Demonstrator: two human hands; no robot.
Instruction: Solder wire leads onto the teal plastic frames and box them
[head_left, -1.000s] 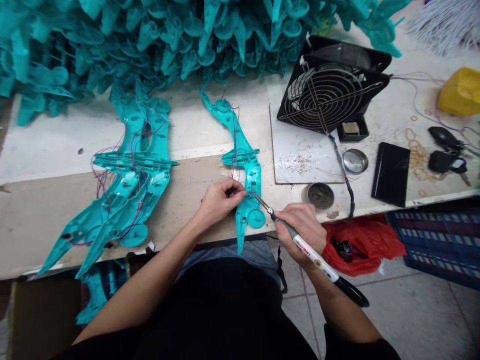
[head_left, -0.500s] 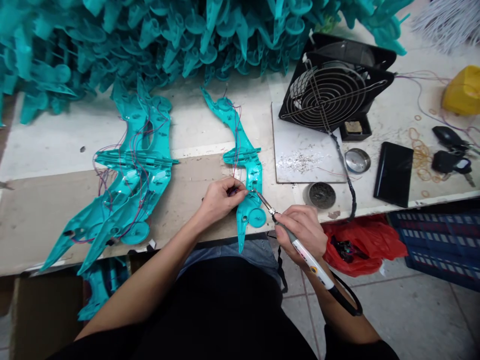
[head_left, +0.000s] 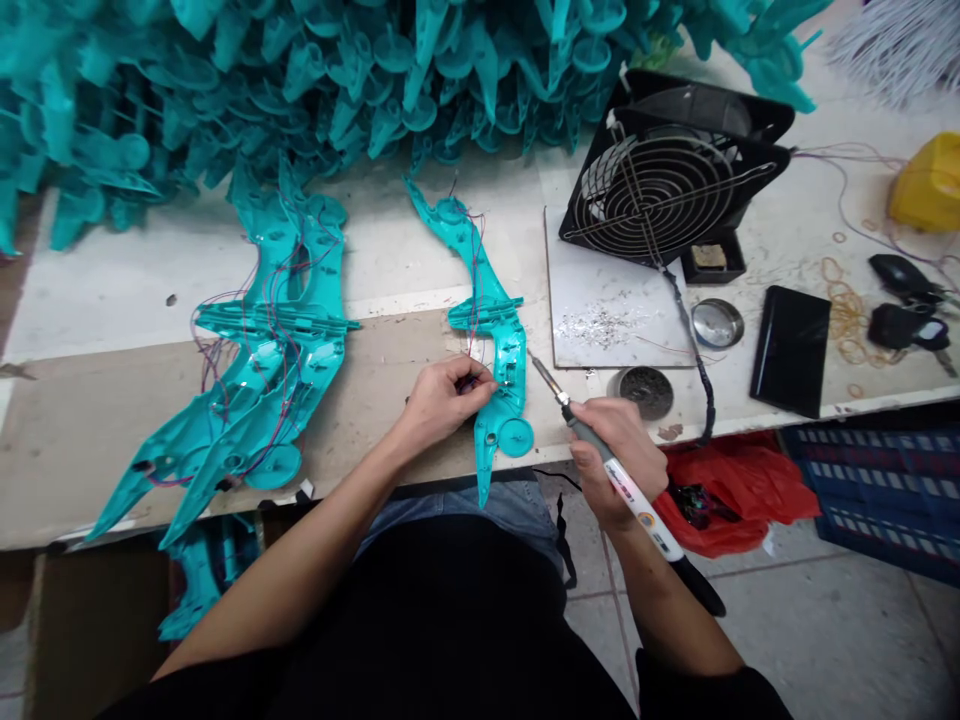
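Observation:
A long teal plastic shell (head_left: 487,310) with red and purple wires lies on the bench in front of me. My left hand (head_left: 442,400) pinches a small dark part and wire against the shell's lower left side. My right hand (head_left: 619,455) grips a white-handled soldering iron (head_left: 600,450). Its metal tip points up-left and hovers just right of the shell, not touching it.
A stack of wired teal shells (head_left: 262,350) lies to the left, and a big heap of teal parts (head_left: 300,80) fills the back. On the right are a black fan (head_left: 660,190), white plate (head_left: 600,310), round tins (head_left: 641,390), black phone (head_left: 791,350), keys (head_left: 900,320) and yellow box (head_left: 926,185).
The soldering iron's tip has lifted off the shell and moved right and up with my right hand. My left hand has stayed put on the shell.

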